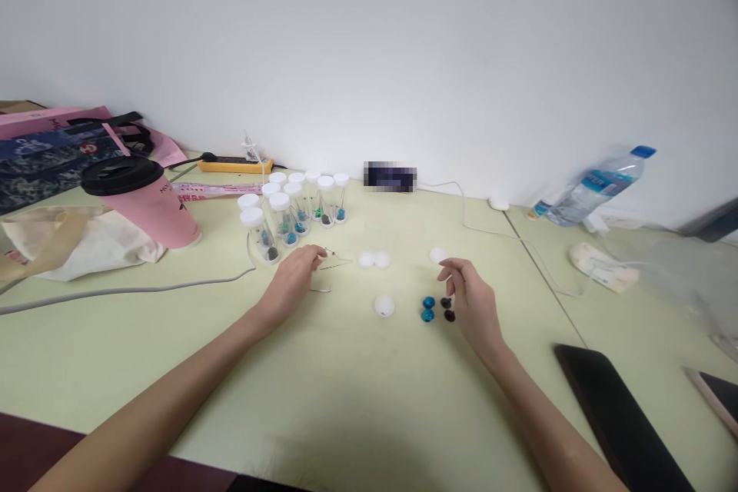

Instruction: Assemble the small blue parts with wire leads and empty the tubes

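Observation:
My left hand point(295, 277) rests on the pale green table point(323, 392), its fingers curled on a clear tube point(334, 263) that lies on its side. My right hand point(473, 301) hovers just right of two blue beads point(427, 308) and two black beads point(448, 309), thumb and forefinger pinched together; what they hold, if anything, is too small to make out. Loose white caps lie between the hands: a pair point(373, 259), one further right point(437, 254) and one nearer me point(383, 306). Several capped clear tubes point(294, 211) with beads inside stand behind my left hand.
A pink cup with a black lid point(144, 196) and cloth bags stand at the left. A grey cable point(127, 290) crosses the table. A yellow power strip point(234, 164) lies by the wall. A water bottle point(600, 184) lies at right, dark flat devices point(619, 415) at the near right.

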### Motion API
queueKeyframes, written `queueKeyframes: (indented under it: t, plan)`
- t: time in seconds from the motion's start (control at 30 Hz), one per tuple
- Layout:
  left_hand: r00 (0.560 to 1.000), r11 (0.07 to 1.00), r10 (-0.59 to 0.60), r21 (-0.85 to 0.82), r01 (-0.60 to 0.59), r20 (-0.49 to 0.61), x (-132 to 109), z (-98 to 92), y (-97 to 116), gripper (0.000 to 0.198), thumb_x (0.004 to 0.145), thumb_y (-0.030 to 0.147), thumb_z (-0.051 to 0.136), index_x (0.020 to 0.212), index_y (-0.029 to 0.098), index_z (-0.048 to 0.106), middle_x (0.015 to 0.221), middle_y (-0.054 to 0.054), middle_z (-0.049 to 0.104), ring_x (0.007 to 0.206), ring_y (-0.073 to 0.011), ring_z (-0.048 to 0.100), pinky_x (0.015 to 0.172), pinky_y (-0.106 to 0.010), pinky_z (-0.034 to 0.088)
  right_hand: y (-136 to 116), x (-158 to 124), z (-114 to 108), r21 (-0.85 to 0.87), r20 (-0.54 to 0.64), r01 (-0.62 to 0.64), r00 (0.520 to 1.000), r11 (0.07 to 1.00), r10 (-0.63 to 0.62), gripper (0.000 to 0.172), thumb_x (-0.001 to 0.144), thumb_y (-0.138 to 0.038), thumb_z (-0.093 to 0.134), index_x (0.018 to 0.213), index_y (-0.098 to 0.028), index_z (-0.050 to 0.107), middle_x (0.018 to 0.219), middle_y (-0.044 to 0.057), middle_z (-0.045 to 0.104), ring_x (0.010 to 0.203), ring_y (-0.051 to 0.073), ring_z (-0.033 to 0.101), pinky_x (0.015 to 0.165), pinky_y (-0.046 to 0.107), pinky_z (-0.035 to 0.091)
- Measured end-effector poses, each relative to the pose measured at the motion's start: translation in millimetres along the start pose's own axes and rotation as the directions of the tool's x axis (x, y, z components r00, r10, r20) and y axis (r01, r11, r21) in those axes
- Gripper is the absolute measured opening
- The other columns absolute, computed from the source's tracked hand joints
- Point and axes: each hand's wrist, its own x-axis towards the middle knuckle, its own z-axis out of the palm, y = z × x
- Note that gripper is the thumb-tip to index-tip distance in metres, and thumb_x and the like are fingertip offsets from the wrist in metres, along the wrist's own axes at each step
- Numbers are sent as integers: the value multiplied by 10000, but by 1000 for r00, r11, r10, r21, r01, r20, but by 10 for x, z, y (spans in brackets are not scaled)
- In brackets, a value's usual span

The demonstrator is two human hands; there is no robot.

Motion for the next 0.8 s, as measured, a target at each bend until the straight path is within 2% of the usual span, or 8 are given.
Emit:
queueKeyframes:
  t: [0.07, 0.13, 0.23, 0.3, 0.37, 0.5, 0.67, 0.8]
  plan:
    - [995, 959, -71, -270, 87, 69, -6, 9, 77, 223, 914, 238, 347, 944, 204, 565, 788, -19, 570, 732, -165, 531, 675, -291, 443, 39, 15, 8, 42, -14, -36, 999, 998, 37, 216, 931, -235, 297, 947, -211, 511, 749, 15, 569, 552, 128, 469, 510, 243, 381]
    - [982, 860, -100, -483, 166, 160, -26, 45, 157, 201, 900, 262, 392, 883, 195, 581, 715, 0, 548, 661, -139, 524, 642, -268, 451, 59, 18, 7, 79, -13, -70, 997, 994, 71, 186, 925, -237, 320, 893, -209, 501, 737, 8, 554, 530, 120, 439, 495, 237, 361]
    - [967, 721, -71, -657, 219, 244, -92, 133, 273, 126, 870, 249, 461, 827, 179, 557, 713, 5, 560, 640, -120, 530, 635, -253, 456, 59, 13, -9, 116, -13, -124, 992, 985, 126, 165, 901, -206, 349, 822, -206, 494, 669, -17, 496, 493, 110, 380, 479, 234, 327]
    - [960, 704, -38, -674, 222, 276, -155, 194, 345, 102, 859, 243, 492, 834, 177, 566, 719, 5, 580, 645, -117, 540, 637, -248, 454, 36, -3, -12, 153, -8, -141, 990, 978, 144, 163, 876, -169, 353, 797, -208, 490, 634, -31, 447, 492, 112, 359, 472, 233, 307]
    - [961, 749, -6, -635, 188, 278, -222, 241, 410, 98, 852, 240, 517, 857, 184, 598, 734, 1, 613, 673, -123, 561, 653, -249, 451, -13, -42, 7, 197, 3, -112, 993, 974, 114, 164, 844, -129, 353, 775, -207, 480, 655, -25, 445, 527, 117, 381, 491, 235, 316]
    - [964, 836, 128, -549, 21, 232, -333, 284, 509, 135, 871, 246, 514, 857, 202, 641, 796, -17, 663, 745, -141, 596, 681, -251, 442, -210, -214, 119, 260, 101, 7, 994, 966, -35, 157, 850, -126, 366, 763, -200, 474, 685, -14, 470, 597, 125, 441, 559, 243, 370]
    - [949, 852, 252, -508, -126, 188, -400, 306, 545, 190, 909, 255, 465, 918, 206, 648, 761, -20, 623, 715, -132, 577, 679, -238, 445, -499, -485, 274, 302, 324, 62, 932, 951, -163, 114, 905, -253, 455, 986, -195, 510, 657, -27, 463, 574, 119, 437, 515, 222, 374]
    - [947, 848, 285, -499, -178, 147, -408, 316, 531, 193, 914, 242, 462, 932, 192, 648, 743, -21, 602, 711, -128, 564, 663, -230, 440, -561, -566, 322, 332, 361, 74, 911, 941, -199, 111, 925, -258, 452, 981, -202, 530, 652, -27, 458, 578, 115, 430, 511, 212, 361]
